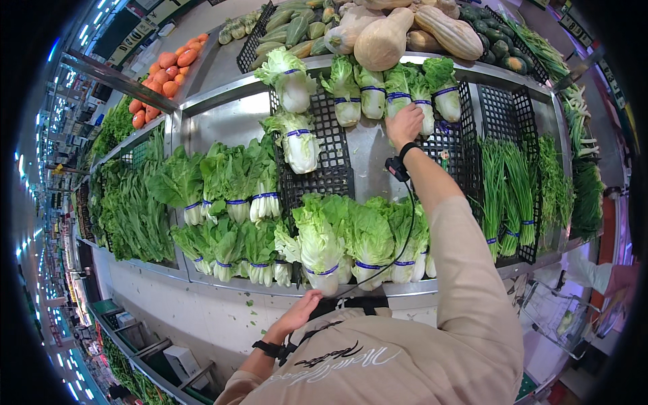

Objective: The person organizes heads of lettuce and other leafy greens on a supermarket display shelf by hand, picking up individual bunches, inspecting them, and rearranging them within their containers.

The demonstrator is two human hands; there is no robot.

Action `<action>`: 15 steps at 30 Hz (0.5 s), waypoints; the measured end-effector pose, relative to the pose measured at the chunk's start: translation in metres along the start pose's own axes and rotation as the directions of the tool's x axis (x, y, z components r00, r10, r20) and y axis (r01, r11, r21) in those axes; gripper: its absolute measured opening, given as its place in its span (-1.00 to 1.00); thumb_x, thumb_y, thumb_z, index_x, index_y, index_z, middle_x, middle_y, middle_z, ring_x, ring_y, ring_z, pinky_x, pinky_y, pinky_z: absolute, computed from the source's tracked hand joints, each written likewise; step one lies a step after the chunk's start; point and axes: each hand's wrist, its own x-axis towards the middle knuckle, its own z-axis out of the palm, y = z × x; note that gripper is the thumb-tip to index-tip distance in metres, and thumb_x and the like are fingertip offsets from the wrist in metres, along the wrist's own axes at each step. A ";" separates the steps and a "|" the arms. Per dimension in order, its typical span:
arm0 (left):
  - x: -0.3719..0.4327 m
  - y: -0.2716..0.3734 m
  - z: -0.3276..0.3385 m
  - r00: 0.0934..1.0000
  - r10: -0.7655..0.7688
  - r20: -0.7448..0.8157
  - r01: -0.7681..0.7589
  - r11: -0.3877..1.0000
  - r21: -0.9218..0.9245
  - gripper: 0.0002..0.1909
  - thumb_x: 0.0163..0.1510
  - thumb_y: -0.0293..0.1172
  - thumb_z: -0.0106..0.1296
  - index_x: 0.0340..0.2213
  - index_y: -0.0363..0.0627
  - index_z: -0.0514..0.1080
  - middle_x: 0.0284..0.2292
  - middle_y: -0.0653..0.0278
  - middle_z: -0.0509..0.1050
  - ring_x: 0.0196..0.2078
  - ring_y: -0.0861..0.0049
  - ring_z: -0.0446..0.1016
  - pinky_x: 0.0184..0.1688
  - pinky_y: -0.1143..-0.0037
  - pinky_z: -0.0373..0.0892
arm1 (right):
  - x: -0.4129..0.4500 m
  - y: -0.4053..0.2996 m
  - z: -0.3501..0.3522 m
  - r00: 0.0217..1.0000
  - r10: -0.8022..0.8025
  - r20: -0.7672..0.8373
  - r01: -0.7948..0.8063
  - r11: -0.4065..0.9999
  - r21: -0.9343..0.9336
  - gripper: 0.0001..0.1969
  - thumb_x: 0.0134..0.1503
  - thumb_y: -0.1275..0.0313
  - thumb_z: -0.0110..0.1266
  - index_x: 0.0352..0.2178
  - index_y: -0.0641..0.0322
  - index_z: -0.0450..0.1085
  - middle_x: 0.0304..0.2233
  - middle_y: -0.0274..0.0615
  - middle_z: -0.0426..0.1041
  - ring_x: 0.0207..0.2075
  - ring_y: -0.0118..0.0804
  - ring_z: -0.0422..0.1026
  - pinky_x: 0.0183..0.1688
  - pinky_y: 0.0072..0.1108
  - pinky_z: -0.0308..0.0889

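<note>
My right hand (405, 124) reaches to the back row and rests on the lower part of a banded napa cabbage (397, 90); its curled fingers partly cover the white base, and whether they grip is unclear. Another napa cabbage (422, 101) stands close on its right. Near the front edge, my left hand (301, 310) has its fingers together at the base of a large napa cabbage (320, 248) with a blue band. More banded cabbages (373, 243) line the front row. Two pale cabbages (302, 149) lie on a black plastic crate (329, 179) at centre left.
Banded leafy greens (235, 177) lie left, green onions (503, 187) right. Large tan squashes (382, 38) sit behind the metal rim of the display (223, 86). A cable hangs from my right wrist over the front row. At the right are a shopping cart (562, 314) and part of another person (597, 276).
</note>
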 end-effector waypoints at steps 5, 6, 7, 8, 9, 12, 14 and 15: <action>0.003 0.023 -0.014 0.992 -0.114 -0.049 0.120 0.982 0.147 -0.51 0.28 -0.11 -0.21 0.04 -0.28 0.18 -0.02 0.04 0.38 0.05 0.38 0.35 0.06 0.42 0.28 | 0.002 0.001 0.001 1.000 0.023 0.006 -0.023 1.000 0.012 -0.30 -0.33 0.22 0.36 -0.19 0.35 0.20 -0.19 0.05 0.29 -0.11 -0.03 0.31 -0.04 -0.31 0.28; 0.003 0.024 -0.014 0.994 -0.009 -0.110 0.024 0.990 0.141 -0.51 0.23 -0.13 -0.10 0.02 -0.28 0.21 -0.05 0.04 0.41 0.00 0.34 0.41 -0.05 0.40 0.36 | 0.005 0.002 -0.004 0.998 0.053 0.026 -0.054 0.998 0.038 -0.28 -0.33 0.22 0.36 -0.16 0.34 0.19 -0.16 0.07 0.29 -0.09 -0.01 0.31 -0.03 -0.29 0.28; 0.001 0.028 -0.017 0.994 -0.008 -0.109 0.023 0.991 0.133 -0.51 0.23 -0.13 -0.10 0.02 -0.28 0.21 -0.05 0.04 0.41 0.00 0.34 0.41 -0.05 0.40 0.36 | 0.008 0.003 -0.009 0.999 0.047 0.028 -0.048 0.998 0.033 -0.28 -0.33 0.22 0.36 -0.16 0.34 0.19 -0.16 0.07 0.29 -0.09 -0.01 0.31 -0.03 -0.29 0.28; -0.001 0.040 -0.019 0.991 0.029 -0.129 -0.003 0.980 0.198 -0.52 0.21 -0.16 -0.06 0.01 -0.28 0.22 -0.06 0.03 0.42 -0.03 0.32 0.42 -0.07 0.39 0.37 | 0.012 0.000 -0.022 0.987 0.114 0.112 -0.121 0.990 0.065 -0.25 -0.33 0.20 0.37 -0.13 0.33 0.19 -0.13 0.09 0.28 -0.05 0.02 0.30 -0.02 -0.27 0.27; -0.003 0.050 -0.020 0.987 0.066 -0.147 -0.026 0.965 0.261 -0.53 0.18 -0.20 -0.02 0.00 -0.28 0.23 -0.08 0.02 0.43 -0.05 0.31 0.44 -0.09 0.39 0.38 | 0.017 -0.001 -0.035 0.964 0.175 0.198 -0.196 0.977 0.089 -0.21 -0.34 0.18 0.37 -0.10 0.32 0.18 -0.10 0.10 0.28 -0.02 0.04 0.29 0.00 -0.25 0.27; -0.007 0.088 -0.017 0.956 0.242 -0.165 -0.186 0.937 0.297 -0.59 0.14 -0.29 0.02 -0.05 -0.30 0.28 -0.15 0.06 0.47 -0.17 0.36 0.49 -0.13 0.42 0.40 | 0.028 0.025 -0.066 0.951 0.099 0.291 -0.192 0.931 0.312 -0.27 -0.35 0.22 0.37 -0.14 0.42 0.30 -0.19 0.09 0.43 -0.19 -0.03 0.45 -0.15 -0.32 0.39; -0.003 0.105 -0.017 0.938 0.303 -0.169 -0.253 0.931 0.262 -0.62 0.14 -0.32 0.00 -0.08 -0.32 0.31 -0.18 0.09 0.49 -0.20 0.38 0.50 -0.15 0.46 0.41 | 0.028 0.035 -0.088 0.923 0.062 0.380 -0.286 0.771 0.570 -0.45 -0.35 0.33 0.33 -0.27 0.46 0.41 -0.46 -0.01 0.54 -0.58 -0.20 0.50 -0.43 -0.47 0.42; 0.004 0.109 -0.017 0.937 0.310 -0.164 -0.267 0.934 0.239 -0.64 0.15 -0.35 0.00 -0.09 -0.34 0.30 -0.19 0.11 0.50 -0.20 0.40 0.51 -0.14 0.46 0.40 | 0.027 0.044 -0.097 0.865 0.070 0.498 -0.420 0.645 0.639 -0.45 -0.29 0.39 0.32 -0.23 0.49 0.38 -0.40 -0.05 0.51 -0.48 -0.27 0.51 -0.40 -0.49 0.40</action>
